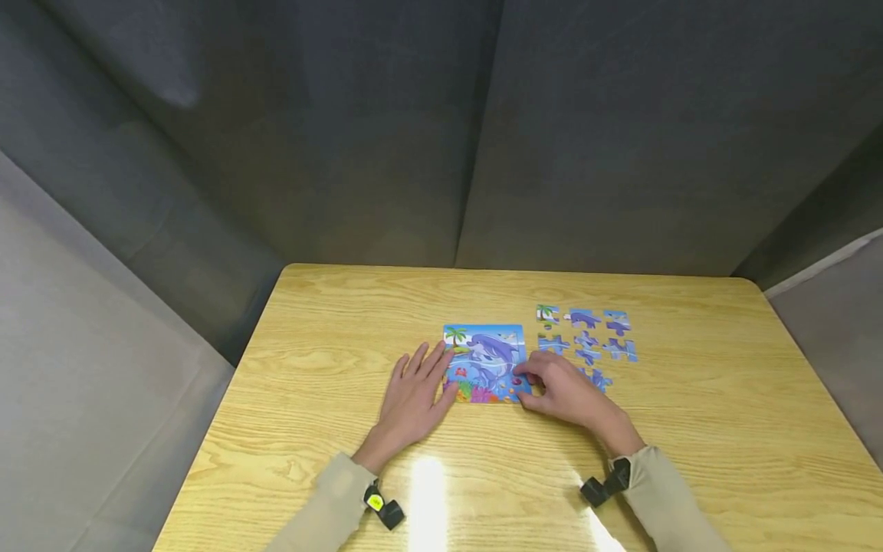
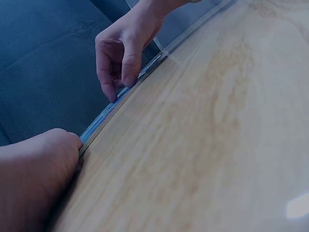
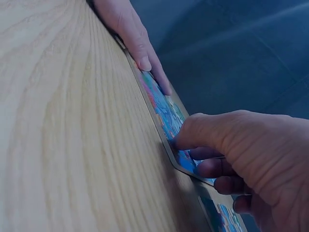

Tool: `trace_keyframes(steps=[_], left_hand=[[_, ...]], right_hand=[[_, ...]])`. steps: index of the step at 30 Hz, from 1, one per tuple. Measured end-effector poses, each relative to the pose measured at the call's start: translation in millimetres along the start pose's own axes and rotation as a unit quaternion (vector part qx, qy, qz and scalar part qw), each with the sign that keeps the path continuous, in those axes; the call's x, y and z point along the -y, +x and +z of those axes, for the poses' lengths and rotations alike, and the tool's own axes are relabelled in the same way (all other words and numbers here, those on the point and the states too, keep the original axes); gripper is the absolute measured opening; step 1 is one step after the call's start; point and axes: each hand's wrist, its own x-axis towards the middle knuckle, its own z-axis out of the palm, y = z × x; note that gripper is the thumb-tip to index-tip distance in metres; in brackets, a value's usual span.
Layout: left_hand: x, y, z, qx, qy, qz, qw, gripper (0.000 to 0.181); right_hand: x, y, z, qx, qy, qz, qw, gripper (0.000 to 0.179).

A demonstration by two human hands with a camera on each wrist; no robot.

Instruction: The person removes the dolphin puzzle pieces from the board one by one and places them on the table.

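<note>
A flat puzzle board [image 1: 483, 349] with dolphins, a palm tree and coral lies on the table. My left hand [image 1: 414, 399] rests at its left side, fingers spread, with the fingertips and thumb on the board's edge. At the lower right corner my right hand [image 1: 566, 389] bends over the board, thumb and index finger curled about a small puzzle piece there, mostly hidden by the fingers. In the right wrist view the right thumb [image 3: 193, 133] meets the blue corner of the picture, other fingers curled beneath. Loose puzzle pieces [image 1: 586, 337] lie in rows to the right.
The wooden table [image 1: 331, 322] has a rounded far edge with dark fabric panels [image 1: 586, 153] behind it. Some loose pieces are partly covered by the right hand. Light reflections [image 1: 428, 498] show near the front.
</note>
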Motion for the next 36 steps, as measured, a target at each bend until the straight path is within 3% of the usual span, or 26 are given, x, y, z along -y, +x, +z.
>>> trace_keyframes(steps=[11, 20, 36], left_hand=[[-0.4, -0.8, -0.1, 0.0, -0.002, -0.001, 1.0, 0.062], [-0.4, -3.0, -0.6, 0.001, -0.002, 0.0, 1.0, 0.062], [-0.5, -0.1, -1.2, 0.004, 0.007, -0.004, 1.0, 0.063]], right_hand=[[-4, 7.1, 3, -0.003, -0.01, 0.005, 0.9999, 0.028], [-7, 11.1, 9, -0.026, -0.059, -0.016, 0.9978, 0.026], [5, 5.7, 11, -0.006, -0.017, 0.0, 0.9998, 0.03]])
